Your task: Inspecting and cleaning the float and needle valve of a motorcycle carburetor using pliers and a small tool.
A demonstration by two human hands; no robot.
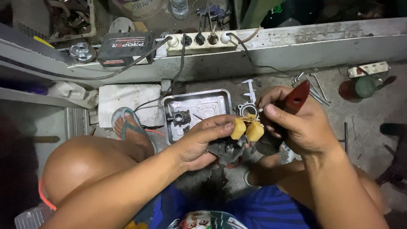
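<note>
Yellow twin-lobed plastic float [247, 129] on grey metal carburettor body [224, 150]: my left hand [203, 142] fingers pinch it. Right hand [296, 125] fingers closed round red-handled tool [296, 98]. Float work in hand, I judge; steady tip placement needed.

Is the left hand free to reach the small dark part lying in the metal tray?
Probably not as things stand. The left hand is busy gripping a grey metal part with yellow floats. The dark part in the metal tray lies just beyond it, with nothing between.
</note>
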